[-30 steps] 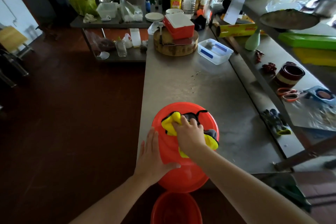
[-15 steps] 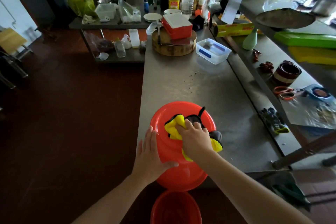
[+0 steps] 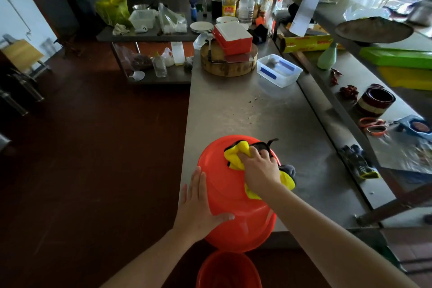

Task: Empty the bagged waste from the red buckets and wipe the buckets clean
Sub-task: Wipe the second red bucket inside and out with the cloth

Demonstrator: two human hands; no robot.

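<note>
Steel counter [image 3: 268,110] runs away from the camera, with a red bucket [image 3: 229,194] upside down at its near edge. Left hand [image 3: 198,206] lies flat, fingers spread, on the bucket's left side; right hand [image 3: 259,168] presses a bunched yellow cloth [image 3: 236,154] onto its top, fingers curled over it.

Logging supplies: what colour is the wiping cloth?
Yellow with grey and black edging, cloth under the right hand; head view.

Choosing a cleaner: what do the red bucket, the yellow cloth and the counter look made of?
The upturned red bucket looks like glossy moulded plastic, judging by its soft highlights. The yellow and grey cloth looks like plush microfibre, probably. The grey counter looks like brushed stainless steel with dull reflections.
</note>
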